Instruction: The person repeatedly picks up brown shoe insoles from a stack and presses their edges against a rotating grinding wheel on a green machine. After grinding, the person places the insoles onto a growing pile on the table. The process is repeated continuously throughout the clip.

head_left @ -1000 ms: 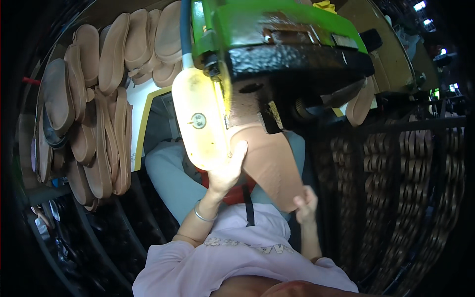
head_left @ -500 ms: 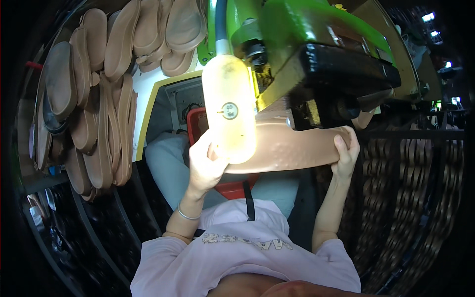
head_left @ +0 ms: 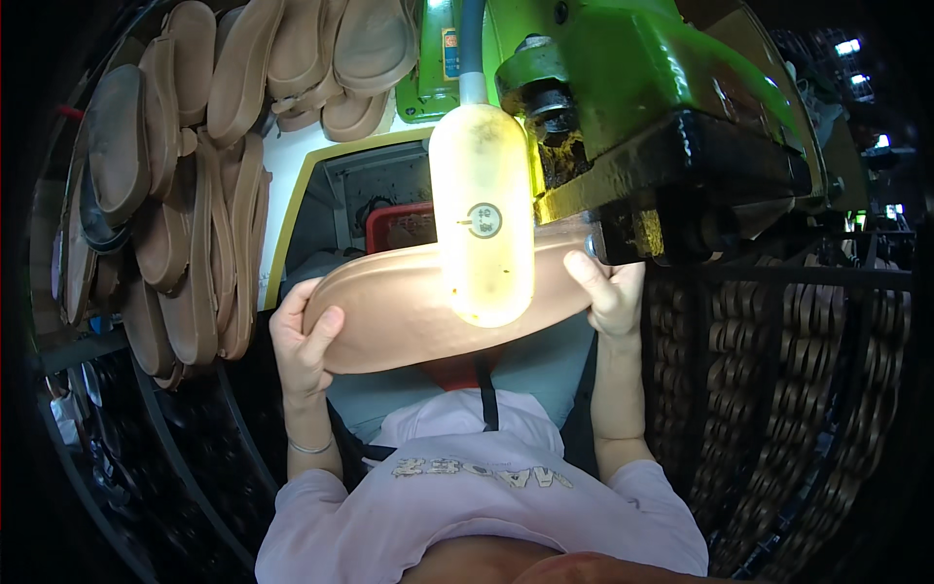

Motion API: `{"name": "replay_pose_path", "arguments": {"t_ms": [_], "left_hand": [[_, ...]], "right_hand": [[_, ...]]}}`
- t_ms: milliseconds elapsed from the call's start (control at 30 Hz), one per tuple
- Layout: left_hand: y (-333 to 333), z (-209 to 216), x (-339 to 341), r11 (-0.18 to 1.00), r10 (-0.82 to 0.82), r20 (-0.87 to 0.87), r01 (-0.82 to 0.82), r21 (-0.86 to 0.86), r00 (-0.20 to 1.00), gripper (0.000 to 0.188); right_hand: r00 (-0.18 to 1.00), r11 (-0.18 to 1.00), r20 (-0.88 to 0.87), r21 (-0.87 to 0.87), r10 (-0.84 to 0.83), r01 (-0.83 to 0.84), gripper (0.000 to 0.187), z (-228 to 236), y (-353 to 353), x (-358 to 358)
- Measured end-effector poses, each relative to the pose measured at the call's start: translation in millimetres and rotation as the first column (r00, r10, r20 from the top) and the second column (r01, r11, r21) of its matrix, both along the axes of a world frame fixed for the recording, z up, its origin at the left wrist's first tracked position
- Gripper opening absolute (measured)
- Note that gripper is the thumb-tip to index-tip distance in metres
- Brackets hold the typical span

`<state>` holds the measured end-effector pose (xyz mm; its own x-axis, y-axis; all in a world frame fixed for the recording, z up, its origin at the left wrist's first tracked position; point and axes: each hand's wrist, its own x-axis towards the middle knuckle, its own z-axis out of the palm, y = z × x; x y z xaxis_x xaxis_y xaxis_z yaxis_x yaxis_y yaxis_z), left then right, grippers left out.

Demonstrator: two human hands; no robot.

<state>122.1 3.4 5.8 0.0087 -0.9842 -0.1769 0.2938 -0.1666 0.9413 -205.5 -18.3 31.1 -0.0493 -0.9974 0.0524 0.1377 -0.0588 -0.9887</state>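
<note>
A tan shoe sole (head_left: 389, 307) is held lengthwise between my hands, its far edge close under the head of a green machine (head_left: 632, 117). My left hand (head_left: 307, 336) grips the sole's left end, thumb on the upper face. Its right end is in my right hand (head_left: 608, 292), right beside the machine's dark lower part (head_left: 671, 229). A glowing lamp (head_left: 484, 214) hangs in front of the sole and hides part of its middle.
Several tan soles (head_left: 190, 243) are heaped on the white, yellow-edged table (head_left: 279, 195) at the left. Beyond my lap is a red container (head_left: 399, 226). Racks with rows of soles (head_left: 754, 380) stand at the right; dark racks are at the lower left.
Both hands have moved left with the sole, which now tilts up to the right. More of its left part shows beside the lamp. The machine and lamp appear shifted right in view.
</note>
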Motion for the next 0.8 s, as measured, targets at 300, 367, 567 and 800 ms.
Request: {"name": "replay_pose_path", "arguments": {"t_ms": [300,367,567,800], "left_hand": [[34,-30,41,0.988,-0.126,0.108,0.115,0.104,0.986,0.03],[24,-20,26,0.97,-0.238,0.341,0.204,0.133,0.909,0.029],[-26,16,-74,0.904,0.059,0.611,0.216,-0.368,0.79,0.019],[-67,49,-87,0.708,-0.004,0.517,0.367,-0.604,0.856,0.015]], "right_hand": [[0.98,0.999,-0.195,-0.015,0.045,-0.049,0.029,-4,-1,36],[0.944,0.995,-0.329,-0.091,0.014,-0.047,0.029,-9,1,35],[0.932,0.962,-0.257,-0.166,-0.256,0.218,0.03,-3,5,-12],[0.942,0.947,-0.111,-0.101,-0.316,0.305,0.028,-1,1,-38]]}}
